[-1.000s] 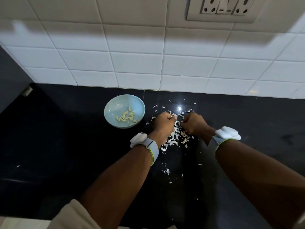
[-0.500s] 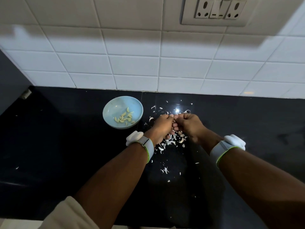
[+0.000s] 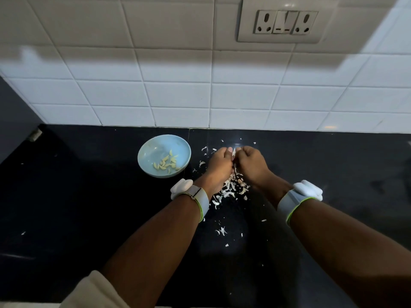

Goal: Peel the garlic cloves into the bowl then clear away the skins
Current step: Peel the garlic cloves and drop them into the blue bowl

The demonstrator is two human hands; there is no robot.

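A light blue bowl (image 3: 155,147) sits on the black counter and holds several peeled garlic cloves (image 3: 166,165). Just right of it my left hand (image 3: 219,165) and my right hand (image 3: 252,164) are pressed together, fingers closed around a garlic clove (image 3: 233,153) of which only a pale sliver shows between the fingertips. A heap of white garlic skins (image 3: 231,188) lies on the counter under and behind both hands. Each wrist carries a white band.
The black counter (image 3: 89,207) runs left and right, with small skin flakes (image 3: 222,231) scattered toward me. A white tiled wall with a socket plate (image 3: 284,22) stands behind. A dark panel (image 3: 13,121) bounds the far left.
My hands were slightly apart a second ago and have come together, knuckles touching. The view has tilted up a little, showing more wall. The bowl has not moved.
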